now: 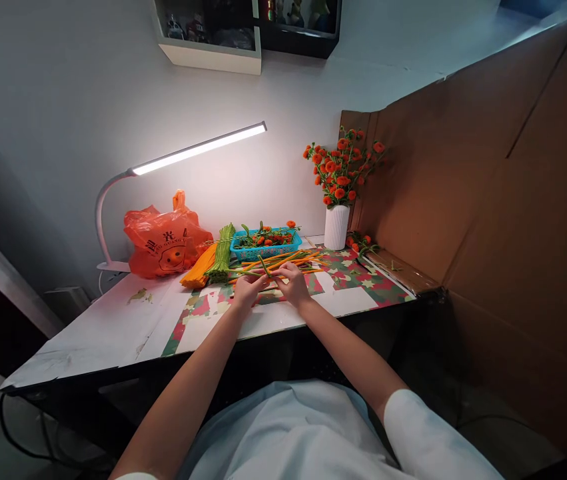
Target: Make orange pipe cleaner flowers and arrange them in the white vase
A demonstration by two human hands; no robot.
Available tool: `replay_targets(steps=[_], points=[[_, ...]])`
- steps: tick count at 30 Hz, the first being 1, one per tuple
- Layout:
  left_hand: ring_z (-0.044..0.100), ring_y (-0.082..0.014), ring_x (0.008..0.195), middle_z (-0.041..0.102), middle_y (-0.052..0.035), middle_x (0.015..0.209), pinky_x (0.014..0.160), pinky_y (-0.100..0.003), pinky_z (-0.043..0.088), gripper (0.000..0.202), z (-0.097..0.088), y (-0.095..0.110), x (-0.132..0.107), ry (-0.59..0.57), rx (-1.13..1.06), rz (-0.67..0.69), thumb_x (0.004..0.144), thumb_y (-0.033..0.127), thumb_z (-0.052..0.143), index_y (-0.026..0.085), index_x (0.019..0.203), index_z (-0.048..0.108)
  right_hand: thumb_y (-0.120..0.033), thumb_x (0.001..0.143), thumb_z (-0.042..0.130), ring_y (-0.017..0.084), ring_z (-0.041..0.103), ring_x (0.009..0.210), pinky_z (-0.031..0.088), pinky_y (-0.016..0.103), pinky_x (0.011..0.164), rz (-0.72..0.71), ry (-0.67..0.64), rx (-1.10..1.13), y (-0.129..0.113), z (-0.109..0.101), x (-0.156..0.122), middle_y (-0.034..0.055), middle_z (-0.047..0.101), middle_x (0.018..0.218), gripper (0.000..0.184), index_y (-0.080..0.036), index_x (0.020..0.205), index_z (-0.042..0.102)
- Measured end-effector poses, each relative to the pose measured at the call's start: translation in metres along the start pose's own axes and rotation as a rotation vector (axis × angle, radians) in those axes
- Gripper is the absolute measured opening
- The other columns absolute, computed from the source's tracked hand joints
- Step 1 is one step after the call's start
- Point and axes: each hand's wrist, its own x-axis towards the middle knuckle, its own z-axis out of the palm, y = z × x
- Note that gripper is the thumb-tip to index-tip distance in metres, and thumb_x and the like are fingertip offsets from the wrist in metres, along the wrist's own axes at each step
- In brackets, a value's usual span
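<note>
1. Head view, left hand [247, 291]: its thumb and fingers are closed in a pinch on a green stem [264, 265].
2. Head view, right hand [292, 283]: just beside the left hand, its fingertips also grip the green stem, which sits between the two hands with one end slanting up. Whether it is one bent piece or two crossed ones, I cannot tell.
3. Just beyond both hands, loose orange and green sticks [308, 259] lie spread on the table [128, 327]; behind these stands a blue basket [266, 252] with red-orange flowers and greenery in it.
4. Near the left hand, on its left, lie an orange bundle [198, 270] and a green bundle [222, 252]; farther left sits an orange bag [163, 243].
5. Beyond the right hand, to its right, a white vase [336, 228] holds upright red-orange flowers [340, 180].
</note>
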Motion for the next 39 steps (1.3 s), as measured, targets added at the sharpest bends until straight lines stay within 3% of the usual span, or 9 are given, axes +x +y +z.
replay_targets(steps=[5, 8, 13, 16, 20, 26, 31, 36, 39], points=[[0.069, -0.0226, 0.073, 0.072, -0.0064, 0.075, 0.072, -0.038, 0.057, 0.045, 0.000, -0.002, 0.000, -0.024, 0.048, 0.021, 0.048, 0.041, 0.086, 0.013, 0.080, 0.069, -0.015, 0.085, 0.055, 0.019, 0.052, 0.081, 0.042, 0.030, 0.075, 0.000, -0.059, -0.096, -0.005, 0.001, 0.000, 0.0048, 0.057, 0.079, 0.016, -0.019, 0.079, 0.070], [0.069, -0.0223, 0.070, 0.072, -0.0054, 0.074, 0.071, -0.037, 0.057, 0.035, 0.000, -0.007, 0.003, -0.017, 0.161, 0.164, 0.057, 0.039, 0.081, 0.015, 0.079, 0.070, -0.015, 0.081, 0.057, 0.017, 0.052, 0.076, 0.042, 0.029, 0.072, 0.105, -0.016, 0.005, -0.009, 0.004, 0.000, 0.0039, 0.057, 0.077, 0.013, -0.018, 0.074, 0.067], [0.069, -0.0222, 0.083, 0.073, -0.0055, 0.086, 0.071, -0.035, 0.058, 0.015, 0.004, -0.010, 0.002, 0.062, 0.469, 0.581, 0.075, 0.033, 0.066, 0.020, 0.082, 0.071, -0.024, 0.072, 0.067, 0.012, 0.047, 0.060, 0.037, 0.026, 0.058, 0.548, 0.084, 0.360, -0.011, 0.009, 0.001, -0.0011, 0.054, 0.064, 0.011, -0.017, 0.065, 0.062], [0.068, -0.0210, 0.088, 0.073, -0.0052, 0.089, 0.075, -0.034, 0.058, 0.014, 0.007, -0.005, -0.002, 0.040, 0.574, 0.749, 0.082, 0.030, 0.060, 0.022, 0.082, 0.071, -0.027, 0.070, 0.072, 0.009, 0.041, 0.051, 0.033, 0.023, 0.051, 0.835, 0.012, 0.692, -0.013, 0.007, 0.004, -0.0045, 0.049, 0.056, 0.017, -0.016, 0.066, 0.060], [0.069, -0.0190, 0.086, 0.074, -0.0049, 0.091, 0.078, -0.034, 0.057, 0.017, 0.009, 0.001, -0.007, -0.019, 0.646, 0.851, 0.087, 0.028, 0.055, 0.023, 0.084, 0.072, -0.017, 0.077, 0.067, 0.006, 0.035, 0.045, 0.029, 0.018, 0.043, 1.153, -0.156, 1.089, -0.014, -0.005, 0.011, -0.0067, 0.042, 0.051, 0.017, -0.015, 0.065, 0.055], [0.069, -0.0195, 0.087, 0.074, -0.0054, 0.093, 0.081, -0.036, 0.056, 0.018, 0.008, 0.001, -0.007, -0.093, 0.648, 0.866, 0.087, 0.029, 0.056, 0.024, 0.084, 0.072, -0.003, 0.087, 0.046, 0.007, 0.048, 0.053, 0.042, 0.014, 0.046, 1.458, -0.270, 1.357, -0.011, -0.020, 0.021, 0.0000, 0.051, 0.065, 0.020, -0.014, 0.073, 0.053], [0.068, -0.0229, 0.088, 0.074, -0.0056, 0.088, 0.074, -0.036, 0.057, 0.014, 0.002, -0.009, 0.002, 0.012, 0.506, 0.665, 0.078, 0.033, 0.064, 0.023, 0.083, 0.073, -0.016, 0.082, 0.061, 0.006, 0.043, 0.049, 0.034, 0.015, 0.042, 1.224, -0.295, 1.153, -0.008, -0.015, 0.016, -0.0032, 0.047, 0.059, 0.015, -0.015, 0.069, 0.055], [0.070, -0.0237, 0.075, 0.073, -0.0065, 0.078, 0.073, -0.038, 0.057, 0.027, 0.000, -0.015, 0.008, 0.041, 0.255, 0.303, 0.065, 0.039, 0.075, 0.017, 0.080, 0.072, -0.032, 0.065, 0.076, 0.011, 0.048, 0.060, 0.040, 0.024, 0.056, 0.617, -0.041, 0.519, -0.009, -0.010, 0.006, -0.0013, 0.054, 0.066, 0.019, -0.017, 0.073, 0.068], [0.069, -0.0233, 0.073, 0.073, -0.0067, 0.075, 0.075, -0.040, 0.057, 0.038, 0.001, -0.014, 0.007, 0.002, 0.123, 0.191, 0.058, 0.042, 0.080, 0.014, 0.082, 0.072, -0.032, 0.068, 0.073, 0.011, 0.045, 0.060, 0.038, 0.025, 0.057, 0.340, -0.007, 0.276, -0.008, -0.007, 0.003, -0.0003, 0.053, 0.069, 0.017, -0.019, 0.079, 0.073]])
